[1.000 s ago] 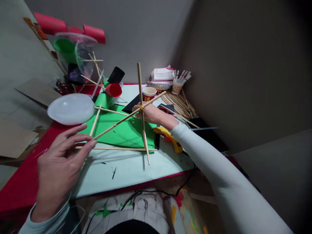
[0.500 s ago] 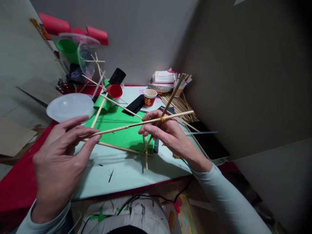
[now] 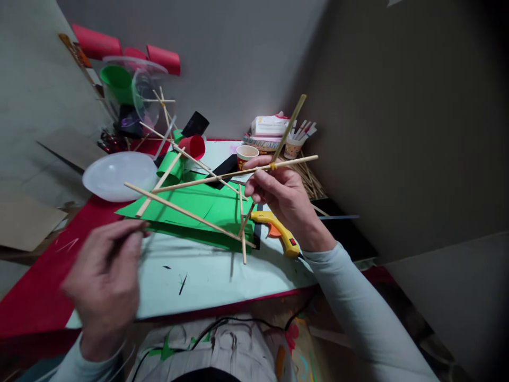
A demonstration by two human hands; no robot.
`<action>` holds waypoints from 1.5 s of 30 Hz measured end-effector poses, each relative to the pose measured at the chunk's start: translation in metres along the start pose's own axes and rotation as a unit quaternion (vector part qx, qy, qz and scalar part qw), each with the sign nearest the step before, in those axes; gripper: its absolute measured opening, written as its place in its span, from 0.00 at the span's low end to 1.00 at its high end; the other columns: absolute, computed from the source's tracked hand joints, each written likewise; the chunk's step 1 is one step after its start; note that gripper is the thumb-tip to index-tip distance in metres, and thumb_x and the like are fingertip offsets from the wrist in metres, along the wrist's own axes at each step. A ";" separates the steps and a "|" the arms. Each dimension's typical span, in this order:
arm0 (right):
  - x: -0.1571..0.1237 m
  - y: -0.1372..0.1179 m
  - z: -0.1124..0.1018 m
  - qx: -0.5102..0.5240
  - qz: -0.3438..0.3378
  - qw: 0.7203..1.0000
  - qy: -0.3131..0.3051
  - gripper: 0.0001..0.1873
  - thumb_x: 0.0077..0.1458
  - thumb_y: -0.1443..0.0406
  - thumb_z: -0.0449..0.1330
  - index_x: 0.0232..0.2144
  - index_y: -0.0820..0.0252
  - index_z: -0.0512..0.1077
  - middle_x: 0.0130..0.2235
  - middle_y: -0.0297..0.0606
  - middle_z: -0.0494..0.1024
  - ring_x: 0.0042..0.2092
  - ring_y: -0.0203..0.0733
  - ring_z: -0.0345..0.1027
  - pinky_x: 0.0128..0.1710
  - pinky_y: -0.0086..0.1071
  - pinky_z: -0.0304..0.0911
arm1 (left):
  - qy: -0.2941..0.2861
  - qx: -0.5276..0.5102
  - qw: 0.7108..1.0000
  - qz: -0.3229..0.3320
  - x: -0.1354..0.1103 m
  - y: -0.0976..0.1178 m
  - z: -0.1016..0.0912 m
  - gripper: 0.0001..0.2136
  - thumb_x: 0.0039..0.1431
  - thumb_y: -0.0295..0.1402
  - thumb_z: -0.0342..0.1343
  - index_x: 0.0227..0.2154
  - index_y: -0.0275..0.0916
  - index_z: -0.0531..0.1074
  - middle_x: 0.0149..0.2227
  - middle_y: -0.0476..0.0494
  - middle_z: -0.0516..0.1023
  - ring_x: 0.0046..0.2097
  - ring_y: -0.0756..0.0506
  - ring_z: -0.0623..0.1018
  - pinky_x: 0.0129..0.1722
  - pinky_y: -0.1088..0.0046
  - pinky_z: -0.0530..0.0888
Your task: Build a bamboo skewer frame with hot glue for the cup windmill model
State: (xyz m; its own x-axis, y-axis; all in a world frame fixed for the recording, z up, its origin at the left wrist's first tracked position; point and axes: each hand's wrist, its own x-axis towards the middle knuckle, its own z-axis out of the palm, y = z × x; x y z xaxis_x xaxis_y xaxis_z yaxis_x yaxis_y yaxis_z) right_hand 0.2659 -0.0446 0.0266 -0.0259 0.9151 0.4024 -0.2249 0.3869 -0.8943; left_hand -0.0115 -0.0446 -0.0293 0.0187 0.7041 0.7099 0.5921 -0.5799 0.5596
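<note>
surface [image 3: 222,281]: pale, lower middle of the picture, bearing green paper [image 3: 202,200].
stick frame [image 3: 218,177]: centre, above the green paper; long axis roughly left to right, one stick [image 3: 289,128] jutting to upper right.
left hand [image 3: 109,270]: lower left, curled; too blurred to tell whether it grips anything.
right hand [image 3: 284,185]: right of centre, pinching the stick frame by its yellow binding [image 3: 273,166], likely to steady it.
</note>
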 end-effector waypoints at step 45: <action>-0.007 0.001 -0.005 -0.006 0.019 0.998 -0.059 0.07 0.63 0.62 0.64 0.41 0.59 0.78 0.30 0.30 0.76 0.30 0.30 0.67 0.31 0.25 0.65 | -0.499 0.028 0.846 0.184 0.000 0.022 0.050 0.34 0.50 0.13 0.40 0.58 0.37 0.74 0.64 0.38 0.72 0.69 0.43 0.66 0.69 0.56 0.65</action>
State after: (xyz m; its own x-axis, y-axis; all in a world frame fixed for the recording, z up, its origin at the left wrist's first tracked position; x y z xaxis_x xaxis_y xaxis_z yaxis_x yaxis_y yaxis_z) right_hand 0.2706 -0.0500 0.0220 -0.1480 0.9097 0.3881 -0.2094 0.3547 -0.9112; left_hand 0.0421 -0.0369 -0.0383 0.8650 0.4917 0.1006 0.4353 -0.8347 0.3373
